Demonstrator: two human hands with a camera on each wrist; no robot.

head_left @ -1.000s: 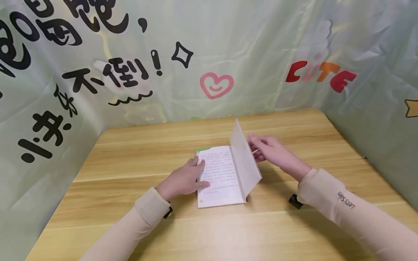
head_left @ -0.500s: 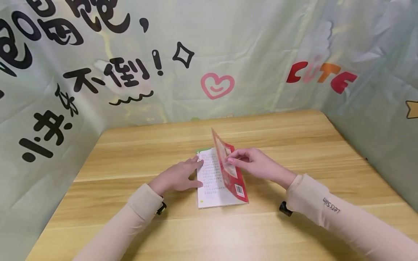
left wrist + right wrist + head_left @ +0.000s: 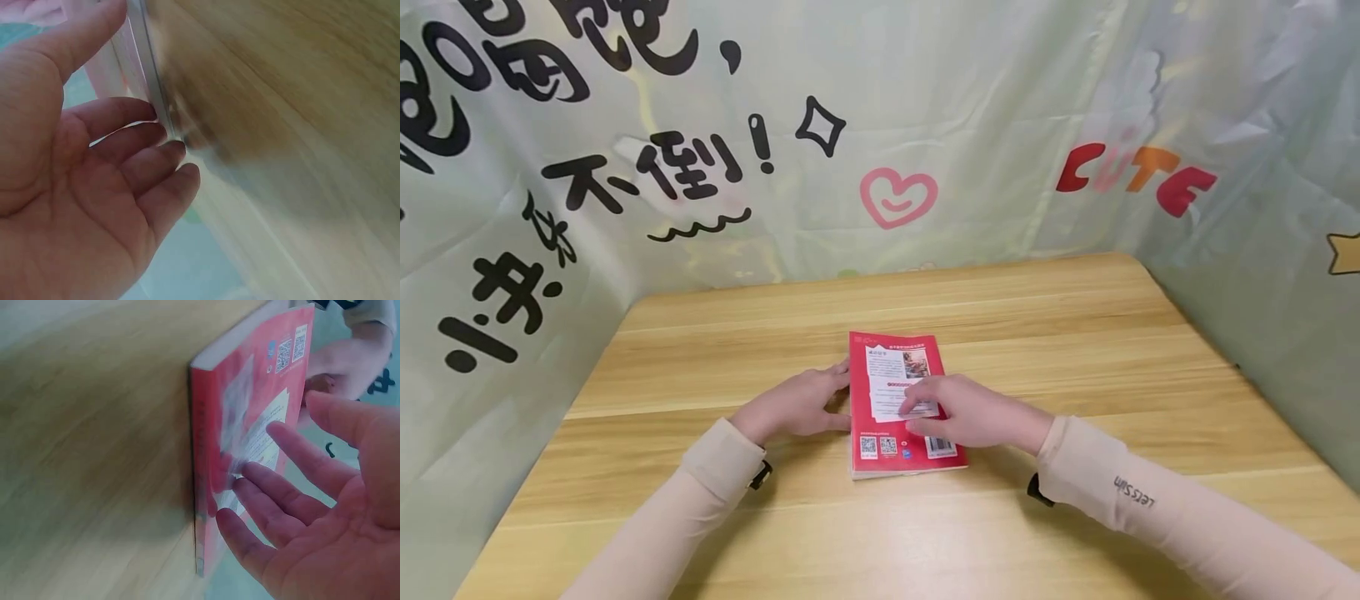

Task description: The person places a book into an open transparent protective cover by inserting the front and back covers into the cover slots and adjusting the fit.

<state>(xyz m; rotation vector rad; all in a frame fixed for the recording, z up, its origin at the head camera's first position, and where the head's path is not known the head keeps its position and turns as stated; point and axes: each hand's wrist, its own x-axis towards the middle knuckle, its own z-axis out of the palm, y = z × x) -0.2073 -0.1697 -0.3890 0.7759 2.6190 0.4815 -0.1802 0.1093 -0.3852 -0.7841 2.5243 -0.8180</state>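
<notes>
A red paperback book (image 3: 880,450) lies closed on the table, its back cover with QR codes and a barcode facing up. At the book's left edge is my left hand (image 3: 797,404), fingers loosely bent; in the left wrist view its fingertips (image 3: 178,150) meet the edge of the pages. Over the cover's right half is my right hand (image 3: 973,412), its fingers spread and slightly bent. The right wrist view shows the fingers (image 3: 269,512) at the glossy cover, gripping nothing. The book's spine (image 3: 203,456) faces the right side.
The wooden table (image 3: 715,350) extends around the book on all sides. Behind it and at both sides hangs a pale printed curtain (image 3: 985,125) with black characters, a pink heart and coloured letters. A dark wrist strap (image 3: 1041,490) shows below the right cuff.
The raised last page and back cover have swung over to the left, so the book is now closed. My right hand has moved left onto the cover; my left hand has slid slightly left.
</notes>
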